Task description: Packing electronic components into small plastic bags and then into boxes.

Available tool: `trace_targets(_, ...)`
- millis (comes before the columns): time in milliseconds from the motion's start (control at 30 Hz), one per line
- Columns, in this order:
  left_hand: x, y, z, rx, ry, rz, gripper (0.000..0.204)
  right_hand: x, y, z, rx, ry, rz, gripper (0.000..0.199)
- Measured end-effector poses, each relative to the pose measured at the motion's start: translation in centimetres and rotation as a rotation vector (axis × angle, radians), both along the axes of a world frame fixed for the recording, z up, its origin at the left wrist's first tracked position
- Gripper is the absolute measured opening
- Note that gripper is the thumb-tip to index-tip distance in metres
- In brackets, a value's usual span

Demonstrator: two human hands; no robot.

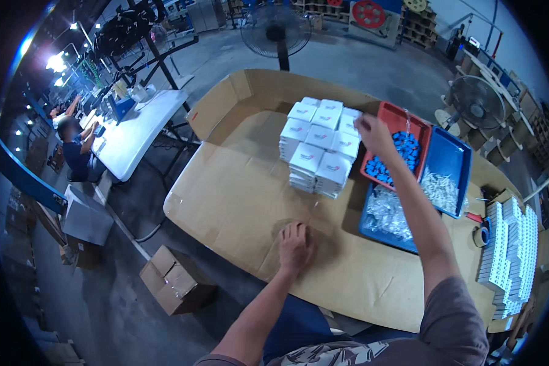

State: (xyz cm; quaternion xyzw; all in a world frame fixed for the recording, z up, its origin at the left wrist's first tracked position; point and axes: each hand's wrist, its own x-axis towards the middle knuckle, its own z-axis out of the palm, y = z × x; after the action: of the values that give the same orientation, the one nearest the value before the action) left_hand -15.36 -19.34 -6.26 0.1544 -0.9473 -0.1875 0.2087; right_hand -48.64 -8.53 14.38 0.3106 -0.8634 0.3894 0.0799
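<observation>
My left hand (pixel 294 247) rests on the cardboard-covered table (pixel 226 189), fingers slightly bent and apart, holding nothing. Ahead of it, small white boxes (pixel 311 157) are piled in stepped stacks. My right hand (pixel 375 134) is stretched out at the right rear of that pile, its fingers bent together close to the boxes. Whatever they may hold is hidden. Under and beside my right forearm lies a red tray (pixel 423 148) of small blue parts (pixel 407 149).
A blue tray (pixel 465 155) holds small white pieces; another blue tray (pixel 378 236) holds clear plastic bags. Tape (pixel 480 236) and stacked white items (pixel 507 256) are at the right. A raised cardboard edge (pixel 274 82) borders the far side. Another person (pixel 79 149) sits at a white table leftward.
</observation>
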Motion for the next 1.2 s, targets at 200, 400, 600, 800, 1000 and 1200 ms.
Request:
trace_targets(200, -0.9, -0.1, 0.8, 0.011, -0.016, 0.001, 0.04, -14.5, -11.4, -3.7, 0.337, 0.068, -0.153, 0.053)
trace_targets(400, -0.5, -0.8, 1.0, 0.022, -0.077, 0.033, 0.042, -16.3, -17.3, -5.3, 0.681, -0.116, -0.296, 0.073)
trace_targets(600, -1.0, -0.8, 1.1, 0.053, -0.074, 0.024, 0.045, -19.1, -17.7, -6.3, 0.716, -0.055, -0.319, 0.071)
trace_targets(800, -0.5, -0.9, 1.1, 0.065, -0.041, 0.02, 0.044, -15.5, -15.6, -1.0, 0.212, 0.099, -0.334, 0.075)
trace_targets(1000, -0.8, -0.4, 0.3, 0.051, 0.05, -0.016, 0.043, -2.2, -6.9, 1.5, -0.56, 0.229, 0.217, 0.095)
trace_targets(1200, -0.2, -0.3, 1.0, -0.083, -0.004, 0.035, 0.042, 12.0, 3.6, 2.8, -0.523, 0.26, 0.272, 0.095)
